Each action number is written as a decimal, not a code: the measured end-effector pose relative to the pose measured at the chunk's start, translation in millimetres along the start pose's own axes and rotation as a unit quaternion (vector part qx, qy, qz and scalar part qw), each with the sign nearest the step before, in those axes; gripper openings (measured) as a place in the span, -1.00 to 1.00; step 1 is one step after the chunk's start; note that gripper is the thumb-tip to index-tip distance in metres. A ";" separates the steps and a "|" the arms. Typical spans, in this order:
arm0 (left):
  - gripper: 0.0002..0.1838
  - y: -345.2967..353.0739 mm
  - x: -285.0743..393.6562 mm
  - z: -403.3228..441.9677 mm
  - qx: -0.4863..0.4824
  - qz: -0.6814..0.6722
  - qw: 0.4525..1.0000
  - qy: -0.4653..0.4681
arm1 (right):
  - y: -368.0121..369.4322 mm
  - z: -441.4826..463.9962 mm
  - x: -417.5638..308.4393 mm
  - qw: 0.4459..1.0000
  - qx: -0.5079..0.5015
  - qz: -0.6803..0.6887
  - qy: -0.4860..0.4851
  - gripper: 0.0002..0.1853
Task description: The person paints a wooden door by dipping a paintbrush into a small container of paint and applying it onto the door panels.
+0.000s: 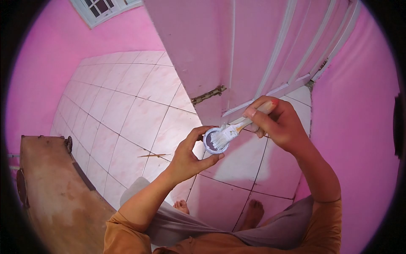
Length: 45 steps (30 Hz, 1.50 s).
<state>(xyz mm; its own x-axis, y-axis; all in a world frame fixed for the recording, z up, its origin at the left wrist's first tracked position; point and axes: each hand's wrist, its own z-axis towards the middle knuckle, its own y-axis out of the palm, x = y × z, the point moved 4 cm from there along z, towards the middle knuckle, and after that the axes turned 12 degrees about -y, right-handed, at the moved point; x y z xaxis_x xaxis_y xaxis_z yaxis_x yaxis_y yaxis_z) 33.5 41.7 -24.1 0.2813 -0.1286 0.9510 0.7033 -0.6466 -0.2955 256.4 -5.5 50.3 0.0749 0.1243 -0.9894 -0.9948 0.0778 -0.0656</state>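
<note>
My left hand [191, 153] is wrapped around a small round paint can [207, 143], thumb on the near side and fingers on the far side. Inside it a dark greyish surface and white smears show. Pinched by its handle in my right hand [274, 120] is a paintbrush [228, 132], tilted down to the left. Its white-coated bristles lie over the can's mouth; whether they touch the inside I cannot tell. The lower part of the can is hidden by my hand.
A pink panelled door [211, 51] with a rusty bolt [209, 95] stands ahead. Pink wall [355, 139] rises on the right. A brown wooden piece of furniture [55, 190] is at lower left. Thin sticks [154, 155] lie on the tiled floor [122, 114]. My bare feet are below.
</note>
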 end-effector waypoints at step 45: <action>-0.28 -3.1 -5.6 13.0 0.047 -0.015 0.999 0.004 | -167.7 8.1 80.3 0.922 0.244 0.300 -0.024 -0.79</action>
<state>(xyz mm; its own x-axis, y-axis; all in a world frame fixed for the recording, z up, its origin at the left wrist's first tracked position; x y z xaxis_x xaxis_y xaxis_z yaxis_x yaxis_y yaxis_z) 38.2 54.1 -29.7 0.2540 -0.1174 0.9600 0.7694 -0.5769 -0.2741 429.7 -0.5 -17.2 -0.4646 0.3319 -0.8209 -0.7099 0.4145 0.5694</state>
